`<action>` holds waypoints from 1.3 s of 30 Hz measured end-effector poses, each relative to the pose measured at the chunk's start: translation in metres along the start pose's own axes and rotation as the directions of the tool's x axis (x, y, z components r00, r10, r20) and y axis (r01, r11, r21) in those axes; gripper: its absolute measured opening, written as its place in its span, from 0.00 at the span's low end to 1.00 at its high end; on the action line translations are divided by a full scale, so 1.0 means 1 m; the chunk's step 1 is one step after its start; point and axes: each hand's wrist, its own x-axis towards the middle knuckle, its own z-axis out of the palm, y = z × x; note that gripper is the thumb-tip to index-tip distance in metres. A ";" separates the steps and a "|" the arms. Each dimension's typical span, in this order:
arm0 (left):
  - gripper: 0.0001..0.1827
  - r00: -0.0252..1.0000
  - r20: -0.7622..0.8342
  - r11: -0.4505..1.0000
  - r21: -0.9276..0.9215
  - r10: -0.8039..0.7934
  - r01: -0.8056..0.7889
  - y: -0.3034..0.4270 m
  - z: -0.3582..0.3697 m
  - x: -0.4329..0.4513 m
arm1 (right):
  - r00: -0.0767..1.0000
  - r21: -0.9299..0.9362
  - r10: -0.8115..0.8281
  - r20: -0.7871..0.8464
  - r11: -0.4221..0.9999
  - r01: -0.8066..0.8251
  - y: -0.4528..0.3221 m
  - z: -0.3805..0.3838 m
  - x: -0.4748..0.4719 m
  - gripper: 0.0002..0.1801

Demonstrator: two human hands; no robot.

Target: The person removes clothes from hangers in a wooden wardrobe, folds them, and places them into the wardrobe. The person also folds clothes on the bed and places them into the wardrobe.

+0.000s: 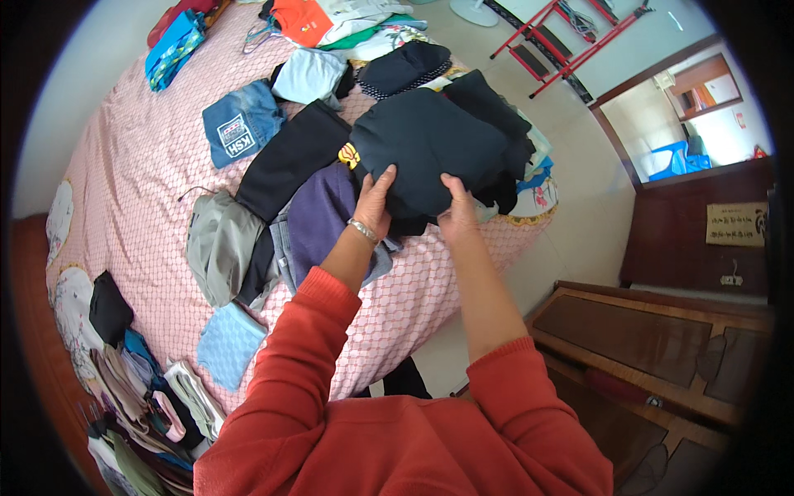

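Both my hands grip the near edge of a dark folded garment, thumbs on top and most fingers hidden beneath. My left hand, with a silver bracelet at the wrist, holds it near a yellow printed patch. To its right, my right hand pinches the same edge. Under and beyond the garment lie more dark clothes. A purple garment lies close to my left wrist, beside black folded trousers and a crumpled grey-green garment.
The bed with a pink patterned sheet carries folded denim, a light blue folded cloth and an orange garment. Stacked clothes line the left edge. A wooden cabinet stands right; a red stepladder leans beyond.
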 end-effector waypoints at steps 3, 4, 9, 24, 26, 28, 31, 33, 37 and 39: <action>0.33 0.999 0.022 0.997 -0.074 0.034 -0.032 -0.001 -0.007 -0.015 | 0.961 -0.197 -0.206 0.187 0.950 0.242 0.008 -0.006 -0.023 0.29; 0.32 0.999 0.050 0.993 -0.114 -0.001 0.007 0.000 -0.013 -0.025 | 0.885 -0.435 -0.335 0.324 0.777 0.454 0.014 -0.009 -0.037 0.28; 0.36 0.981 0.168 0.940 -0.308 -0.101 0.150 -0.007 -0.056 -0.099 | 0.929 0.254 0.265 0.256 0.909 -0.330 0.043 -0.042 -0.122 0.28; 0.35 0.966 0.173 0.932 -0.275 -0.194 0.236 -0.021 -0.103 -0.149 | 0.895 0.116 0.321 0.309 0.922 -0.370 0.075 -0.069 -0.173 0.29; 0.41 0.947 0.303 0.892 -0.394 -0.102 0.222 -0.018 -0.097 -0.147 | 0.908 0.143 0.269 0.321 0.934 -0.327 0.069 -0.070 -0.173 0.30; 0.40 0.950 0.306 0.874 -0.443 -0.062 0.200 -0.016 -0.089 -0.139 | 0.905 0.216 0.238 0.353 0.920 -0.326 0.056 -0.071 -0.173 0.28; 0.32 0.992 0.124 0.915 -0.396 -0.030 0.077 -0.002 -0.080 -0.117 | 0.926 0.222 0.171 0.336 0.941 -0.254 0.028 -0.071 -0.180 0.31; 0.28 0.984 -0.040 0.972 -0.152 0.175 -0.179 0.004 -0.068 -0.100 | 0.926 0.202 0.098 0.365 0.962 -0.181 0.001 -0.074 -0.195 0.34; 0.46 0.931 0.080 0.896 0.253 0.357 -0.365 0.021 -0.041 -0.079 | 0.942 0.255 0.003 0.337 0.962 -0.094 -0.026 -0.068 -0.235 0.38; 0.45 0.912 0.309 0.927 0.175 0.269 -0.333 0.029 -0.033 -0.079 | 0.899 0.333 -0.052 0.435 0.937 -0.107 -0.032 -0.063 -0.258 0.39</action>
